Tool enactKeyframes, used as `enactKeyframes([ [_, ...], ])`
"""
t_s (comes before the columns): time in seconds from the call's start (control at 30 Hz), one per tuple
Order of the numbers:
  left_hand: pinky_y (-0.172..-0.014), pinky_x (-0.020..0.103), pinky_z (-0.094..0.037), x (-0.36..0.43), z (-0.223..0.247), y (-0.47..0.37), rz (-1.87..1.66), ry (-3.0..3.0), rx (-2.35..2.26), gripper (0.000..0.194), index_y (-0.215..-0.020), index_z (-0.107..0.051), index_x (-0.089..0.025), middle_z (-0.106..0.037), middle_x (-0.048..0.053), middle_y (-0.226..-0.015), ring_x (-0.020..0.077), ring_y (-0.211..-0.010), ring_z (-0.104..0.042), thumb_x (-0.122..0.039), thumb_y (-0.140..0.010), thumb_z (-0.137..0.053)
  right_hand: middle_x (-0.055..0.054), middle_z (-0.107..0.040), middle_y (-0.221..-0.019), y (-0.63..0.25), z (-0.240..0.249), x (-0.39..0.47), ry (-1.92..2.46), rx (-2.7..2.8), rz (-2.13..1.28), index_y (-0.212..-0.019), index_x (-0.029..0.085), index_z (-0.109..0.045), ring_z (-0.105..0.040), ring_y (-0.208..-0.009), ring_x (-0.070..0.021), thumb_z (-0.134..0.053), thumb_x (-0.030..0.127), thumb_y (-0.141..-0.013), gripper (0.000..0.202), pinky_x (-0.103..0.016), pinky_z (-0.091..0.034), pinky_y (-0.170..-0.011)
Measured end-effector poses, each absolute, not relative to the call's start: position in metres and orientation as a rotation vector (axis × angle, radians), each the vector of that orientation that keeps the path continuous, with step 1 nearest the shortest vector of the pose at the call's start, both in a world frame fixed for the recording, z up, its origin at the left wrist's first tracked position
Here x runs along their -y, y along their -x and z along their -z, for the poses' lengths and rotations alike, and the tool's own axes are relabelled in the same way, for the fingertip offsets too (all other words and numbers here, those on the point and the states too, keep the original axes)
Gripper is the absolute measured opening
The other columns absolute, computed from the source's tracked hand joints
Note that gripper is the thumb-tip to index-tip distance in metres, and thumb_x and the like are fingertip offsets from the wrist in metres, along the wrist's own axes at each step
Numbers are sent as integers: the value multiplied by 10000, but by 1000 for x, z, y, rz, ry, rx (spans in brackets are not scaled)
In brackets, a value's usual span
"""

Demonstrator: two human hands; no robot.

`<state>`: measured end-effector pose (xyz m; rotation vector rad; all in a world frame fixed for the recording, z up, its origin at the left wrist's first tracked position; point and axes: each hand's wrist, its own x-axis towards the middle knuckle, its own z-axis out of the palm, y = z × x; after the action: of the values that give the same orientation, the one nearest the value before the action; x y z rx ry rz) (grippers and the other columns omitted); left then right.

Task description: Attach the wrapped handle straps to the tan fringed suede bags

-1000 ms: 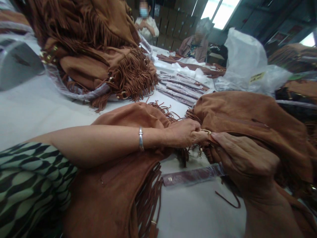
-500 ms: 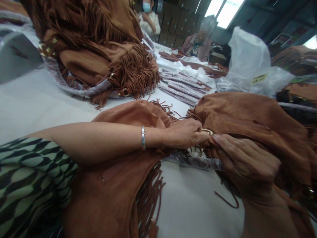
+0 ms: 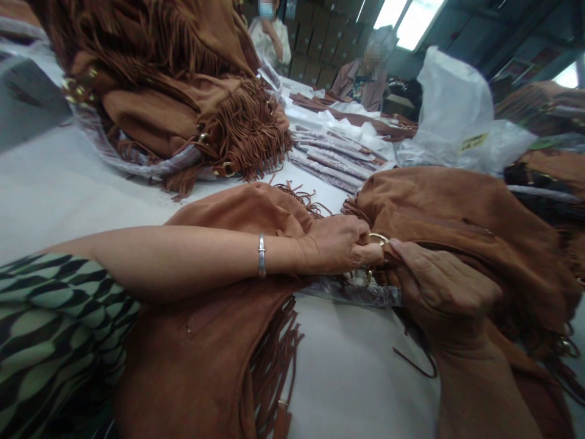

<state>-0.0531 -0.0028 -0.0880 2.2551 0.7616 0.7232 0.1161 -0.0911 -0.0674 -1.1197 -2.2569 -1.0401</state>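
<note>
My left hand point(image 3: 340, 244), with a silver bracelet point(image 3: 261, 255) on its wrist, pinches a gold ring point(image 3: 378, 238) at the centre. Close against it on the right, my right hand point(image 3: 445, 277) has its fingers closed on a brown strap end point(image 3: 390, 255) beside the ring. A brown suede bag point(image 3: 196, 366) with fringe lies under my left forearm. Another brown bag point(image 3: 457, 201) rests behind my right hand. Below the ring runs a plastic-wrapped strap point(image 3: 351, 292).
A pile of fringed brown bags point(image 3: 159, 110) stands at the back left. Plastic-wrapped strips point(image 3: 336, 158) lie at the centre back, near a clear plastic bag point(image 3: 457, 110). Two people are across the table point(image 3: 356, 360).
My right hand has shifted slightly left and up at the ring, and more of the ring shows. The whole view has moved a little.
</note>
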Motion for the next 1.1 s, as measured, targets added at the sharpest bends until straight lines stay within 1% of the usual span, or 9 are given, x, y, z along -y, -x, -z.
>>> enactKeyframes([
  [0.17, -585, 275, -332, 3, 90, 53, -740, -2427, -800, 347, -675, -578, -154, -599, 44, -718, 153, -650, -509, -421, -830, -419, -130, -746, -893, -120, 73, 91, 1198, 2246, 996, -1065, 93, -639, -713, -750, -226, -687, 95, -788, 281, -295, -522, -694],
  [0.37, -648, 295, -371, 1, 95, 52, -684, -2642, -662, 273, -783, -595, -144, -630, 69, -803, 185, -739, -558, -360, -856, -444, -108, -747, -926, -126, 67, 96, 1343, 2276, 795, -1036, 141, -668, -718, -796, -235, -589, 178, -883, 177, -318, -540, -715],
  [0.5, -536, 263, -315, -1, 88, 54, -476, -2518, -572, 417, -785, -554, -164, -603, 40, -742, 158, -635, -534, -530, -892, -385, -123, -743, -942, -128, 63, 99, 1349, 2325, 743, -1005, 111, -681, -715, -816, -239, -584, 175, -886, 166, -317, -536, -735],
  [0.57, -527, 250, -315, -2, 83, 55, -359, -2458, -467, 473, -769, -536, -169, -593, 29, -717, 140, -610, -527, -572, -911, -332, -125, -745, -921, -127, 61, 100, 1334, 2327, 774, -990, 102, -681, -715, -793, -237, -585, 169, -885, 157, -313, -528, -720],
  [0.67, -571, 249, -352, 0, 79, 55, -310, -2495, -439, 438, -820, -546, -166, -624, 44, -806, 149, -690, -559, -499, -945, -290, -121, -745, -909, -123, 60, 100, 1328, 2325, 793, -985, 105, -675, -710, -784, -231, -558, 180, -903, 161, -302, -511, -705],
  [0.77, -624, 288, -402, 4, 81, 53, -378, -2644, -586, 389, -908, -564, -150, -640, 83, -924, 201, -797, -589, -422, -943, -289, -118, -737, -892, -119, 61, 100, 1441, 2334, 749, -986, 116, -667, -699, -734, -221, -466, 248, -951, 243, -293, -477, -648],
  [0.87, -669, 338, -445, 6, 89, 51, -469, -2782, -674, 326, -933, -580, -119, -641, 113, -924, 247, -833, -605, -343, -906, -345, -92, -720, -822, -117, 63, 99, 1624, 2386, 594, -967, 140, -654, -662, -618, -194, -365, 307, -979, 334, -276, -413, -544],
  [0.97, -685, 356, -463, 3, 96, 50, -535, -2901, -619, 290, -918, -594, -95, -639, 133, -902, 266, -836, -615, -297, -872, -390, -54, -678, -674, -112, 62, 101, 1798, 2429, 449, -886, 165, -634, -598, -498, -178, -375, 332, -958, 317, -268, -343, -477],
  [1.1, -704, 374, -466, -2, 101, 50, -578, -3020, -503, 275, -926, -595, -81, -634, 144, -898, 277, -835, -611, -267, -854, -405, -43, -636, -586, -102, 59, 104, 1986, 2420, 487, -859, 180, -617, -593, -489, -207, -417, 314, -924, 250, -267, -277, -458],
])
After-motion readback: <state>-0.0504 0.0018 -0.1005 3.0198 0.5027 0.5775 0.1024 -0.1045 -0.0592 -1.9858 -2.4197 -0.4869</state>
